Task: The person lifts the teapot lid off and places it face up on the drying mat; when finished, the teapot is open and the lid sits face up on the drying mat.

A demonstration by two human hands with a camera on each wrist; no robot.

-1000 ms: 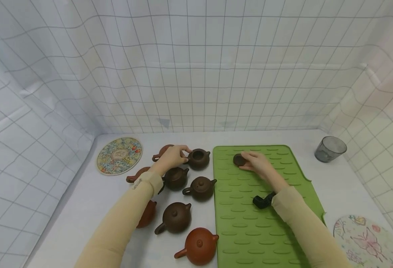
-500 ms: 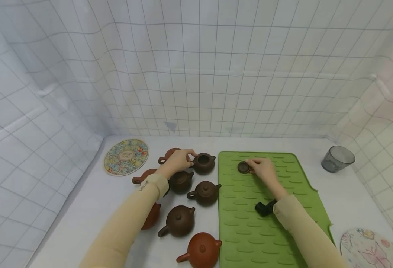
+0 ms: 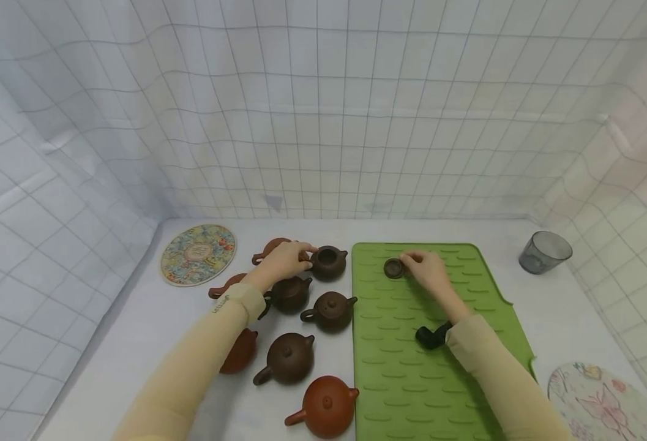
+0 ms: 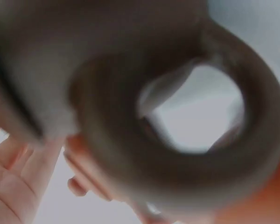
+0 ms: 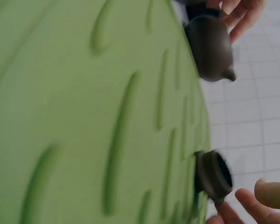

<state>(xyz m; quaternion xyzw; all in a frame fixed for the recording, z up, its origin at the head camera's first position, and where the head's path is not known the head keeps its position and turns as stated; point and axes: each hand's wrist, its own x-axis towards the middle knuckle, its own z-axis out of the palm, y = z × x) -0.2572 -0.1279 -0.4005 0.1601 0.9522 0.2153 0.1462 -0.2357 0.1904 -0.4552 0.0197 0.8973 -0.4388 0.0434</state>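
Observation:
My left hand [image 3: 281, 264] pinches the handle side of a dark brown lidless teapot [image 3: 329, 271] at the back of the group, its round mouth open upward. In the left wrist view a blurred ring-shaped teapot handle [image 4: 186, 179] fills the foreground and hides much of that hand's grip. On the green mat lies a small dark teapot lid [image 3: 393, 268], hollow side up. My right hand [image 3: 429, 271] is right beside it, fingertips at the lid's edge. The right wrist view shows the thumb [image 5: 273, 192] lifted apart from the lid [image 5: 214, 175].
Several other lidded teapots, brown and reddish, stand left of the green mat [image 3: 395, 380], such as an orange-red one [image 3: 329, 407] in front. A floral round mat [image 3: 198, 255] lies back left, a pink-patterned one [image 3: 604, 398] front right. A grey glass cup [image 3: 546, 252] stands back right.
My right hand has lowered the lid onto the green mat, hollow side up, and its fingers have loosened. My left hand stays at the lidless teapot.

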